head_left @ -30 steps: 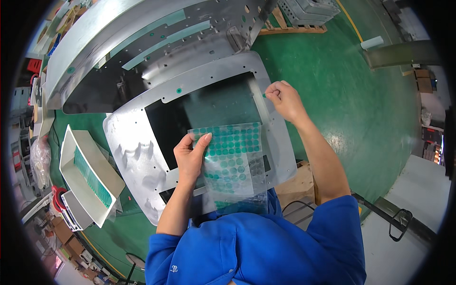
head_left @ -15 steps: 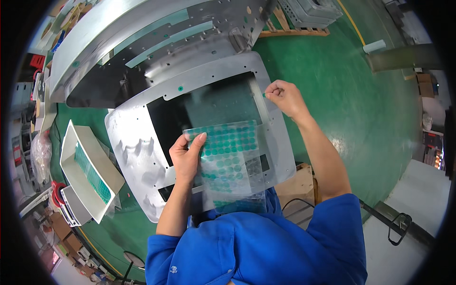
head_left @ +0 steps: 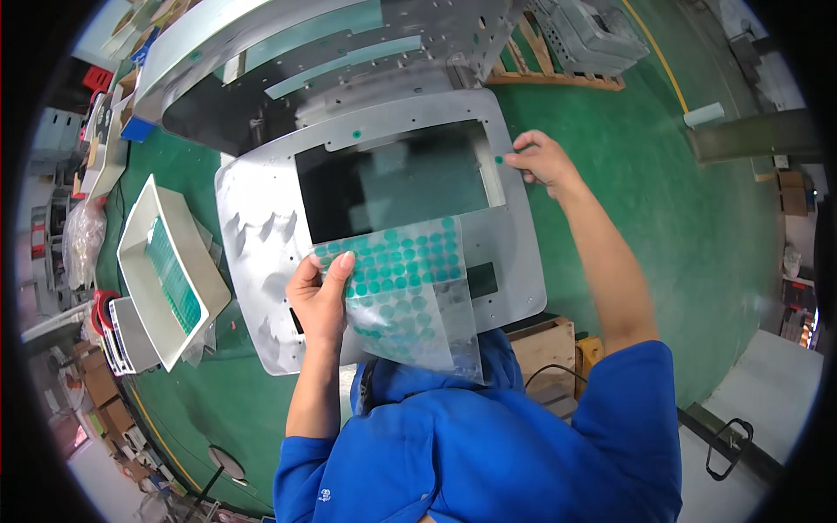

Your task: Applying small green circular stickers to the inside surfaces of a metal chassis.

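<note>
My left hand point(head_left: 317, 301) pinches the upper left corner of a clear sheet of green round stickers point(head_left: 408, 266) between thumb and fingers; the sheet hangs in front of my body. Off to the right, my right hand point(head_left: 542, 164) has its fingers bent together, with one small green round sticker point(head_left: 500, 159) at the fingertips. This sticker lies over the right edge of a grey metal panel point(head_left: 261, 196) with a large rectangular opening. Whether it touches the panel, I cannot tell. Another green dot point(head_left: 357, 134) sits on the panel's far border.
A large curved metal housing point(head_left: 305, 52) rises behind the panel. On the left stands a cream bin point(head_left: 142, 202) holding green sticker sheets. Wooden pallet point(head_left: 558, 79) and stacked grey parts point(head_left: 602, 39) lie at the far right. A wooden box point(head_left: 545, 344) stands near my right side.
My view has shifted, so the panel appears farther up and right. The right hand has turned, its fingers now pointing left at the panel's edge. The left hand still holds the sheet, now lower left against the panel.
</note>
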The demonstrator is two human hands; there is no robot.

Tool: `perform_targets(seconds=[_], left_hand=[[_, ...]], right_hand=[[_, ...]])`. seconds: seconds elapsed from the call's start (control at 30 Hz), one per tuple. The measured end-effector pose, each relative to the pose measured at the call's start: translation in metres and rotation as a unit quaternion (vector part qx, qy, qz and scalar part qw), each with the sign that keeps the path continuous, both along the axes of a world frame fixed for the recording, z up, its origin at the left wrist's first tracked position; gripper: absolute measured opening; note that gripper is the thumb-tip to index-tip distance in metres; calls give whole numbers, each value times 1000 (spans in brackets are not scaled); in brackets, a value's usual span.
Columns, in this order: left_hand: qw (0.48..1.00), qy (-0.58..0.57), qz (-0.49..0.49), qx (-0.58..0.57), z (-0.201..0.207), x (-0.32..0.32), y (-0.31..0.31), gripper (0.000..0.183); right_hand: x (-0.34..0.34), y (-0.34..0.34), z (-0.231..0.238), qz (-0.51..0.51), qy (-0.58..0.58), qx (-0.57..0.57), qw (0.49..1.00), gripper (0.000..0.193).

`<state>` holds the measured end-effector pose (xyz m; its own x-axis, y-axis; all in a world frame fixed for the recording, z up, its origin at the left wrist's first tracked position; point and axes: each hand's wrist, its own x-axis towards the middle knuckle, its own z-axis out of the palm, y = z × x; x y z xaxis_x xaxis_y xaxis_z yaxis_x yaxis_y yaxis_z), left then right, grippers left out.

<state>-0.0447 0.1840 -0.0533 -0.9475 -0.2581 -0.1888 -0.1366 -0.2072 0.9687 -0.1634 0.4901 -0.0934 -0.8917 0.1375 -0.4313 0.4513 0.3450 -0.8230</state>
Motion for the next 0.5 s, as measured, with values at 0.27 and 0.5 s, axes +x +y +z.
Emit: perform_targets(seconds=[0.27, 0.5], left_hand=[[988, 108, -37, -100, 13, 59, -35, 11], [994, 82, -23, -71, -2, 103, -60, 10]], right_hand=[[119, -105, 89, 352, 245, -58, 901, 25], [172, -134, 68, 217, 167, -180, 945, 14]])
